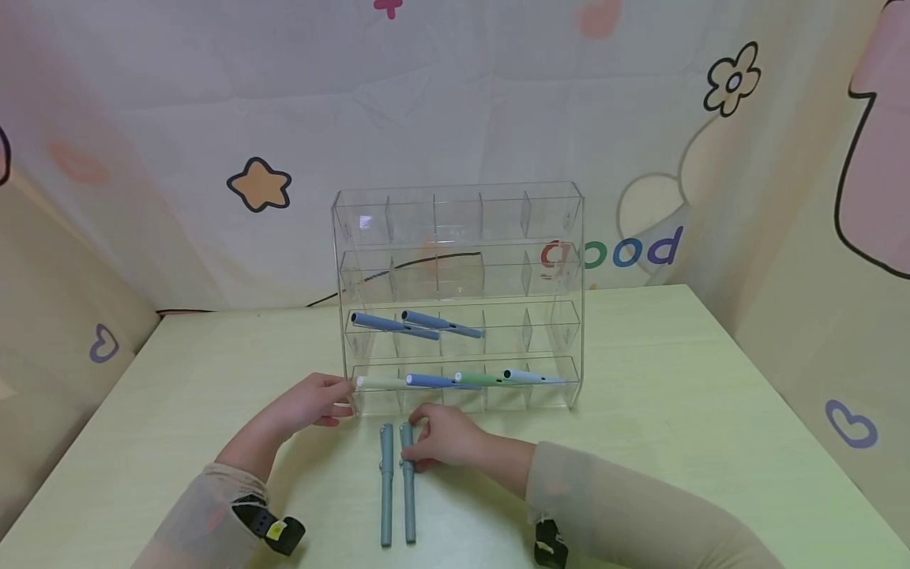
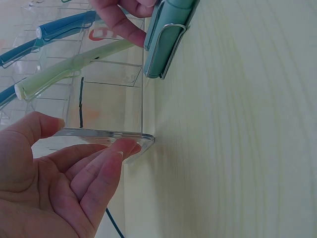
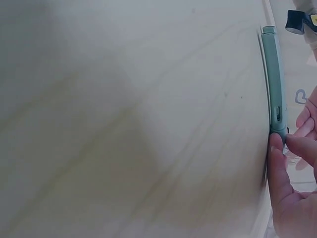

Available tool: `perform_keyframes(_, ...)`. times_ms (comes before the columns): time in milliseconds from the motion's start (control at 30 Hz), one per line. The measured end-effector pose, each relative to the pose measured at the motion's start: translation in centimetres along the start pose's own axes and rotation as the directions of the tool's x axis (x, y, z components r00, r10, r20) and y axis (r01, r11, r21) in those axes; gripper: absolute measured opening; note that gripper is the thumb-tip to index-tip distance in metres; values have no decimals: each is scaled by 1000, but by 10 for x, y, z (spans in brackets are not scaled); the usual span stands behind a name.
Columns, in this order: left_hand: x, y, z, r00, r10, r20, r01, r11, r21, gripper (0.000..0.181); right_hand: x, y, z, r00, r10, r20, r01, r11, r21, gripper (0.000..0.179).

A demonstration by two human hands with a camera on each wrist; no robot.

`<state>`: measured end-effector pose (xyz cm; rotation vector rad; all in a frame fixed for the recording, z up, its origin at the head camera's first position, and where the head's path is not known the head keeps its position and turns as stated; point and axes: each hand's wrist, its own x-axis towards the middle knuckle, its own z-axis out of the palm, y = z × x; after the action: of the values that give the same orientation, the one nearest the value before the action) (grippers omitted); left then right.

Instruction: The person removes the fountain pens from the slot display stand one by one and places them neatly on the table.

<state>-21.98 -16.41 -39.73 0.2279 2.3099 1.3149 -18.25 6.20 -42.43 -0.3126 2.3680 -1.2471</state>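
A clear acrylic pen rack (image 1: 506,320) stands upright at the middle of the table. My left hand (image 1: 323,399) holds its left side panel near the bottom; in the left wrist view, thumb and fingers lie on opposite sides of the panel edge. Two teal pens lie side by side before the rack, lengthwise toward me. The left teal pen (image 1: 387,490) lies untouched. My right hand (image 1: 448,436) pinches the right teal pen (image 1: 409,506) near its far, clip end. In the right wrist view, finger and thumb touch the teal pen (image 3: 274,79).
The lowest tier holds a pale green pen (image 1: 380,383), a blue pen (image 1: 430,381), a green pen (image 1: 475,379) and a light blue pen (image 1: 529,377). Two blue pens lie in the tier above, one being the left blue pen (image 1: 384,323). A printed curtain (image 1: 455,118) hangs behind.
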Motion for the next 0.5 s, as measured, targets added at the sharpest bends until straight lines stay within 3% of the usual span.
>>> perform_keyframes(500, 3, -2, 0, 1000, -9, -11, 9, 1000, 4, 53, 2, -1, 6, 1000, -5, -1, 5, 1000, -4, 46)
